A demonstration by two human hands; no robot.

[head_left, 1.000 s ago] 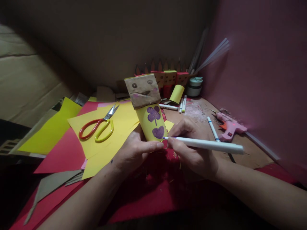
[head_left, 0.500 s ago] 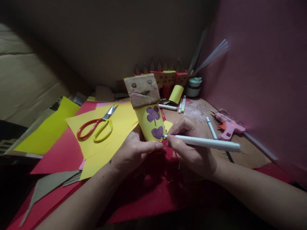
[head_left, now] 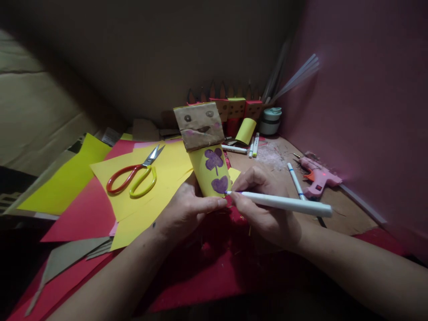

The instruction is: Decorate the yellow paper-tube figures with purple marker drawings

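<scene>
My left hand (head_left: 190, 207) is closed around the lower part of a paper puppet (head_left: 200, 171) and holds it upright, tilted slightly left. The puppet has a brown cardboard head with drawn eyes, pink cheeks and a mouth, above a yellow paper tube body. Purple shapes, a flower-like one and a heart-like one, are coloured on the yellow. My right hand (head_left: 264, 207) pinches a white marker (head_left: 290, 203), whose purple tip meets the body at the lower right of the heart shape. The fingers behind the puppet are hidden.
Scissors (head_left: 143, 171) with red and yellow handles lie on yellow paper (head_left: 133, 223) at left. A pink glue gun (head_left: 321, 176) and a blue-banded marker (head_left: 296, 180) lie at right. Several similar puppets (head_left: 236, 109) stand at the back beside a lidded jar (head_left: 270, 121).
The marker's tip has shifted slightly down and left along the heart's lower edge, with my right hand following. My left hand keeps its hold on the puppet.
</scene>
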